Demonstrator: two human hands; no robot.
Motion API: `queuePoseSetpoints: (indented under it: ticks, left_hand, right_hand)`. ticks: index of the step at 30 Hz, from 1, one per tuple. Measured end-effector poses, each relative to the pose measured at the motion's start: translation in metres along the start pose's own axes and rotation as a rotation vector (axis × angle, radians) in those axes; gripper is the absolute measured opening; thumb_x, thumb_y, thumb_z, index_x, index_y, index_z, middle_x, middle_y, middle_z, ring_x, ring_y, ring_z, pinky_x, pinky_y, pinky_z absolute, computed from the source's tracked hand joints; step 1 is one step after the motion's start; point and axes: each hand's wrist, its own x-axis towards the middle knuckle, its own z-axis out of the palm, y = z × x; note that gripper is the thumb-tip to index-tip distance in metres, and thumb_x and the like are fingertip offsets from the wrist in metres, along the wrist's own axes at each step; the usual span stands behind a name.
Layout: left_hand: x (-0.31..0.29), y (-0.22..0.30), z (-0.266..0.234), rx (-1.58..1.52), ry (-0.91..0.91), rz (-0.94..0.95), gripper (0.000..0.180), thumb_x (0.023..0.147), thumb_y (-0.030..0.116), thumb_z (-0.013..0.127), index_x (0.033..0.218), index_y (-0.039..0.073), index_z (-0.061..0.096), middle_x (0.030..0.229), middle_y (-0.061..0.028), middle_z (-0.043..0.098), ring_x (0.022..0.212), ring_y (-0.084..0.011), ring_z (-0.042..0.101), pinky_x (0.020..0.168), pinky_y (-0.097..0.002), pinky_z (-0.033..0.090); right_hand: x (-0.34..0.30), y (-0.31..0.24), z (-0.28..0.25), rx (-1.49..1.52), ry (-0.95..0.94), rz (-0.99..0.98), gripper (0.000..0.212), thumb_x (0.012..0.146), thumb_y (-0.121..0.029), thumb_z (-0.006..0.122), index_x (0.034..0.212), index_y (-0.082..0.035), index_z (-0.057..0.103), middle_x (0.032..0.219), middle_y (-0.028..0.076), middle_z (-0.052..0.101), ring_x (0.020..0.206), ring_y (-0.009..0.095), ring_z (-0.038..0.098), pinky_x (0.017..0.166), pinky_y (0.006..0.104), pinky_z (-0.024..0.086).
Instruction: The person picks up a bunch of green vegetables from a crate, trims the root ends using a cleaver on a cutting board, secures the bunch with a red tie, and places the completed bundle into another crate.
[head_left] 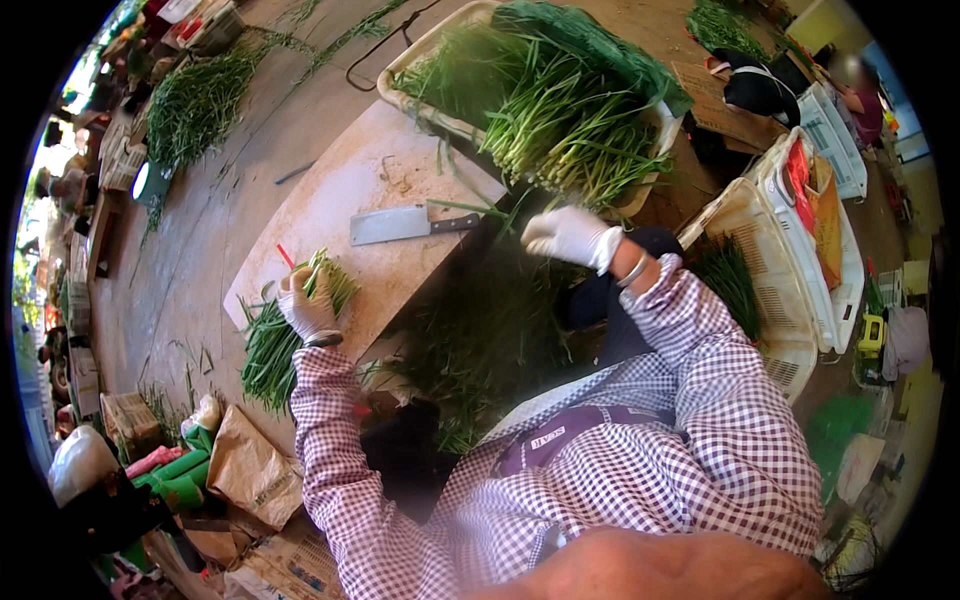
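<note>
Gripping a bunch of green stalks point(268, 355) at the left end of the pale board point(310, 220), the gloved left hand point(310, 305) has fingers wrapped around it. The gloved right hand point(572, 238) shows partly curled fingers; any hold cannot be determined.

A produce workroom, judging by heaped greens point(570, 130), plastic crates point(775, 300) and a cleaver point(390, 226).
</note>
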Motion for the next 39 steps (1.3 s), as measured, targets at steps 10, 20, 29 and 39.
queuePoseSetpoints:
  ticks: [10,20,29,39]
  left_hand:
    - [0.057,0.201,0.142,-0.021,-0.487,0.157,0.096,0.068,0.049,0.082,0.134,-0.008,0.043,0.137,-0.0267,0.048,0.126,-0.0368,0.049,0.104,-0.0396,0.042]
    - [0.11,0.298,0.266,0.255,-1.202,-0.18,0.108,0.068,0.05,0.081,0.151,0.008,0.025,0.149,-0.0219,0.034,0.133,-0.0318,0.042,0.11,-0.0368,0.037]
    - [0.075,0.297,0.283,0.043,-1.082,-0.179,0.124,0.05,0.047,0.091,0.141,-0.007,0.028,0.139,-0.0309,0.039,0.132,-0.0362,0.041,0.111,-0.0369,0.036]
    - [0.089,0.247,0.304,-0.396,-1.153,-0.091,0.036,0.085,0.024,0.068,0.113,0.002,0.062,0.111,-0.0058,0.069,0.097,-0.0154,0.065,0.083,-0.0285,0.05]
  right_hand:
    - [-0.052,0.041,-0.065,0.139,0.337,0.225,0.021,0.085,-0.029,0.066,0.088,-0.008,0.069,0.082,0.012,0.069,0.077,0.028,0.067,0.069,0.0371,0.051]
    - [-0.038,0.036,-0.032,0.023,0.165,0.035,0.023,0.085,-0.027,0.066,0.097,-0.008,0.067,0.089,0.014,0.068,0.088,0.034,0.065,0.076,0.0425,0.051]
    - [-0.025,0.035,-0.045,-0.024,0.201,-0.082,0.024,0.085,-0.027,0.066,0.097,-0.007,0.065,0.093,0.013,0.065,0.09,0.033,0.063,0.08,0.042,0.05]
    - [0.055,0.094,-0.078,-0.531,0.23,-0.105,0.043,0.084,-0.043,0.063,0.111,-0.01,0.065,0.128,0.013,0.058,0.118,0.03,0.054,0.099,0.042,0.041]
